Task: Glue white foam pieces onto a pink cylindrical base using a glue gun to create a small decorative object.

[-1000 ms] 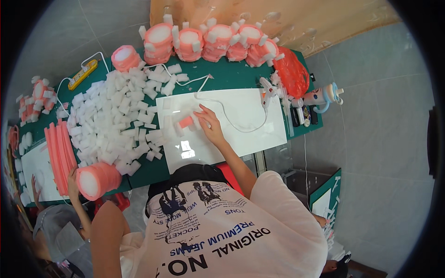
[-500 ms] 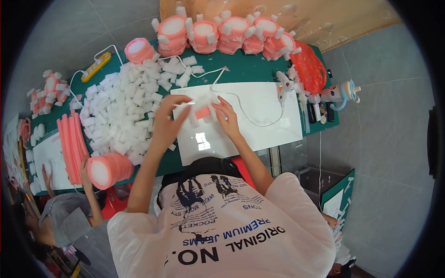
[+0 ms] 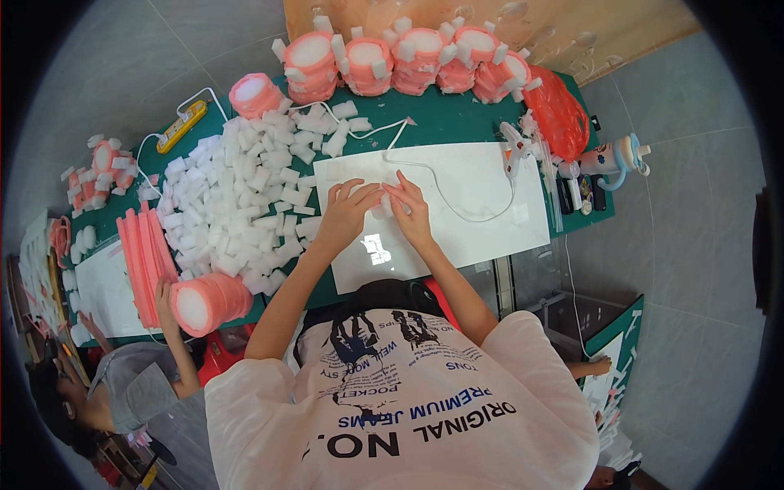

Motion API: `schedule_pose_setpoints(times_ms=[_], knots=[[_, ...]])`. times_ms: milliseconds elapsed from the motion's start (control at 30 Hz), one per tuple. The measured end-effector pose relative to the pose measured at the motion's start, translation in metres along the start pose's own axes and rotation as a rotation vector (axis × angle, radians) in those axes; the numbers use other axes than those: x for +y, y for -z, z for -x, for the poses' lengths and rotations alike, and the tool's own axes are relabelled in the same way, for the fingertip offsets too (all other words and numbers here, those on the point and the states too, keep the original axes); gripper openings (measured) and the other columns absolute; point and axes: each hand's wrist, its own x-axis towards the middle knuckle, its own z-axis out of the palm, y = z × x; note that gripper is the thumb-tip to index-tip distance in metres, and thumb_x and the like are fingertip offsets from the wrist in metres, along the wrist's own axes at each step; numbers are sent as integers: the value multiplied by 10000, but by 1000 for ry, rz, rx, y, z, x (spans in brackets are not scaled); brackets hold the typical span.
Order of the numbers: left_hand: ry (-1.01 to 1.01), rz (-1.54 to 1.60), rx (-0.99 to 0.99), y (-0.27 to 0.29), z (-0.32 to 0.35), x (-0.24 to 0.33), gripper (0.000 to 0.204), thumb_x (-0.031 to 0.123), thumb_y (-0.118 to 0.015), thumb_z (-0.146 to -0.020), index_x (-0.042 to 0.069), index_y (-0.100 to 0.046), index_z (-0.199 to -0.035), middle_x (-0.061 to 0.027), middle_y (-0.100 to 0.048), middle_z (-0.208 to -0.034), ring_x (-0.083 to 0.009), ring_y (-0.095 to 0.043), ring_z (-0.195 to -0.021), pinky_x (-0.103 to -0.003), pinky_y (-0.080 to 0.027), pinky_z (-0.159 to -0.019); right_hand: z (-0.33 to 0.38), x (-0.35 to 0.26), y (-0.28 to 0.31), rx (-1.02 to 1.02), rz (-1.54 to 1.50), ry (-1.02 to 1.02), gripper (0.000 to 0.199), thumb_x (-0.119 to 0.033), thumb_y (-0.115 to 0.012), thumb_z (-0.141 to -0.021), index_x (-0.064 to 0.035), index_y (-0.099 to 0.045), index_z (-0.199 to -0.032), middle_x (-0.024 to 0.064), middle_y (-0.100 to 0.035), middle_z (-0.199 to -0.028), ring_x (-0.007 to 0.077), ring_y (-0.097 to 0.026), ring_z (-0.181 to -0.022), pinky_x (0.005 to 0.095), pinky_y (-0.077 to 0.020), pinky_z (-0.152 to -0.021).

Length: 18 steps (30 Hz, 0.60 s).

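Observation:
My left hand and my right hand meet fingertip to fingertip on a white board lying on the green table. Between the fingers they pinch a small foam piece, mostly covered by the fingers. A thin white cord loops across the board just right of my right hand. A big heap of white foam blocks lies close to my left hand.
Pink foam rolls studded with white blocks line the table's far edge. A glue gun, a red bag and a cup sit at the right. At lower left another person's hand touches a pink roll beside pink strips.
A second ago only my right hand was on the board, at a pink piece. My left hand came in from the left, and both hands have closed together over the piece.

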Motion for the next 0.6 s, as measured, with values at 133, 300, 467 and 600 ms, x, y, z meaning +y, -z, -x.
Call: schedule_pose_setpoints(times_ms=[133, 300, 467, 600], knots=[[3, 19, 14, -4, 0, 3, 424, -61, -452, -666, 102, -537, -1048, -2, -515, -1085, -206, -423, -1030, -346, -266, -871, 4, 1, -3, 21, -25, -14, 253, -57, -499, -784, -79, -595, -1017, 182, -401, -1234, 255, -447, -1026, 315, -368, -852], [12, 43, 71, -11, 2, 5, 416, -63, -452, -666, 96, -538, -1041, 1, -517, -1086, -204, -429, -1018, -348, -268, -867, 6, 3, -3, 83, -12, 9, 267, -37, -534, -745, -112, -614, -988, 207, -421, -1202, 262, -489, -954, 302, -414, -796], [10, 15, 83, -12, 2, -2, 425, -68, -454, -658, 94, -537, -1042, 8, -512, -1102, -204, -431, -1013, -347, -274, -860, -3, 1, -7, 91, 7, 24, 282, -30, -544, -726, -116, -616, -985, 210, -429, -1192, 258, -497, -930, 305, -418, -780], [7, 13, 92, -12, 3, -5, 440, -72, -456, -649, 100, -538, -1046, 11, -511, -1109, -206, -433, -1008, -347, -276, -857, -3, 3, -9, 91, 44, 55, 298, -28, -555, -707, -120, -618, -983, 213, -435, -1184, 261, -502, -912, 307, -419, -772]])
